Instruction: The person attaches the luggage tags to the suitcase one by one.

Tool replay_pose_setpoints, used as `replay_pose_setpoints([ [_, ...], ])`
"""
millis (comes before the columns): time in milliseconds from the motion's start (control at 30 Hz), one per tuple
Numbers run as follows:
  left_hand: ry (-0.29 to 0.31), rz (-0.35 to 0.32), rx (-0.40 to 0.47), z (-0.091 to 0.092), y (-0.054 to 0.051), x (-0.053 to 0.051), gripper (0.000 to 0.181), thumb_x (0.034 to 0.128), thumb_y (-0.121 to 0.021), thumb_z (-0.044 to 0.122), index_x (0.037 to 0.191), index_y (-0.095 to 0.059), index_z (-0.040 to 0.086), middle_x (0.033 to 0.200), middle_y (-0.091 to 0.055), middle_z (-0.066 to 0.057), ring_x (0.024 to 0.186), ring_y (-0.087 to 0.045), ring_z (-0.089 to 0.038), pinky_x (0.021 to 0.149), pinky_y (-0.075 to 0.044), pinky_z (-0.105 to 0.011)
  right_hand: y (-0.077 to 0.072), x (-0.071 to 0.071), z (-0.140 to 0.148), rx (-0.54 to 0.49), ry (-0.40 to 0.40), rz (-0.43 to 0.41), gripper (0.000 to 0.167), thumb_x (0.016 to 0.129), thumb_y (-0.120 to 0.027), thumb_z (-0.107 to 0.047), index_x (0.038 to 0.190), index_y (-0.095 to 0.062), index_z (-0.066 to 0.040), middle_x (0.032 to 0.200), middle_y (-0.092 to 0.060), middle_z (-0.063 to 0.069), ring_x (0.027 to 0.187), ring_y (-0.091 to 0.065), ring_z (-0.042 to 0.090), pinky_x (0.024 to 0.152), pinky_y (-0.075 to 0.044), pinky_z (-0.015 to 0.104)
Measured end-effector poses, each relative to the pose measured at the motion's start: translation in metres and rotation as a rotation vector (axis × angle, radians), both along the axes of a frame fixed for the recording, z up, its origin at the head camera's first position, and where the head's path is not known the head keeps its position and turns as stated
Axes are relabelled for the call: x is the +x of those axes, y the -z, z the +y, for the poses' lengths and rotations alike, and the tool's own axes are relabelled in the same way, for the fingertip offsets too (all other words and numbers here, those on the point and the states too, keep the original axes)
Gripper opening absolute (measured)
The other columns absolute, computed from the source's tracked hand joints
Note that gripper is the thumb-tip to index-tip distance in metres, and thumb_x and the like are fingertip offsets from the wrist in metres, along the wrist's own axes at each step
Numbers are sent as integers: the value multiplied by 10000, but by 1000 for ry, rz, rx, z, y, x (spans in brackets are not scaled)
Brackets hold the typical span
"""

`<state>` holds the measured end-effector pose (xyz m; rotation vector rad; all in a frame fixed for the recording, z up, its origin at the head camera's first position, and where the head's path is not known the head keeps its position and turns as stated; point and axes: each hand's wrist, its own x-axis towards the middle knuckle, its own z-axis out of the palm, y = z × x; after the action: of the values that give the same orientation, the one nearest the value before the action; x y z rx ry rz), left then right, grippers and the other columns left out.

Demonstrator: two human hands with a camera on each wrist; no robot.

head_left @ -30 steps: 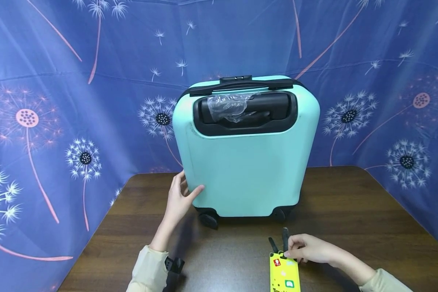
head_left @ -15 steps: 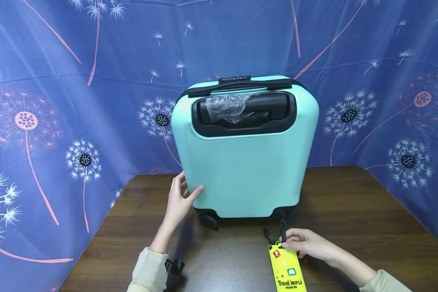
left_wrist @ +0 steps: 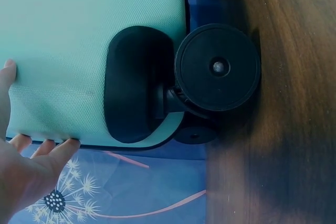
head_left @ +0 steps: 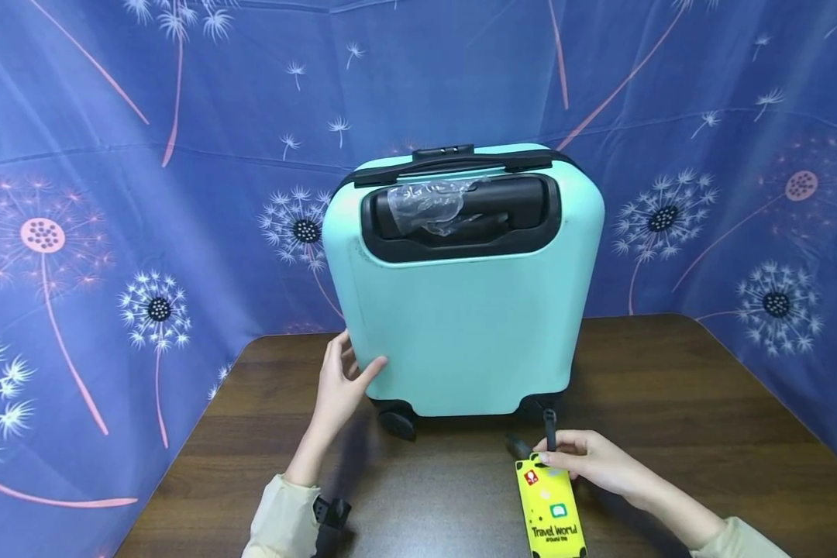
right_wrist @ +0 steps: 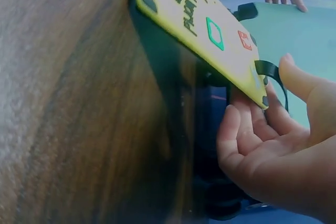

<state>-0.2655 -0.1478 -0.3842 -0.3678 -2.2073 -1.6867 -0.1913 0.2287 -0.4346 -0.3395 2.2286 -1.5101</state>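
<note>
A mint-green suitcase [head_left: 460,333] stands upright on its wheels at mid-table. My left hand [head_left: 338,391] grips its lower left side, thumb on the front face and fingers round the side. The left wrist view shows those fingertips against the shell, near a black wheel [left_wrist: 218,66]. In front of the suitcase's right wheel, my right hand [head_left: 596,463] pinches a yellow luggage tag [head_left: 551,508] by its top end, beside its black strap [head_left: 550,428]. Seen in the right wrist view, the thumb is at the strap [right_wrist: 269,69] and the fingers are behind the tag, which is tilted.
The brown wooden table [head_left: 418,496] ends at a blue dandelion-print cloth [head_left: 181,194] behind it. Crumpled clear plastic [head_left: 428,205] covers part of the suitcase's recessed black pull handle [head_left: 526,205]. A small black device [head_left: 332,511] is at the left wrist.
My right hand has moved the luggage tag slightly up and toward the suitcase, so more of its printed face shows. The left hand keeps its hold on the suitcase.
</note>
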Motion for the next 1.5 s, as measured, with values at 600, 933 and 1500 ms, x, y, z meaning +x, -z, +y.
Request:
replay_pose_setpoints([
  [600,44,-40,10,5,-23,16,671,854,-698,203,1414,-332,147,1393,-420,-88,1306,-431,-263,1047,-396,-364,-19,7,7,-52,-114,135,336,922,-585,-151,1181,-588,62,1054,-682,152,901,-630,101,750,-524,278],
  [933,30,6,10,1,-1,-1,659,837,-711,294,1390,-358,233,1358,-442,-12,1282,-462,-206,1031,-413,-354,-43,15,11,65,-6,336,211,923,-596,-193,1056,-670,-47,1059,-697,46,913,-591,-23,705,-526,279],
  [1500,51,-33,21,4,-17,13,673,856,-696,222,1417,-329,155,1397,-417,-88,1308,-431,-269,1045,-397,-401,-83,26,8,147,142,559,165,883,-653,-154,1040,-700,-143,1000,-719,-64,932,-619,-26,715,-495,238],
])
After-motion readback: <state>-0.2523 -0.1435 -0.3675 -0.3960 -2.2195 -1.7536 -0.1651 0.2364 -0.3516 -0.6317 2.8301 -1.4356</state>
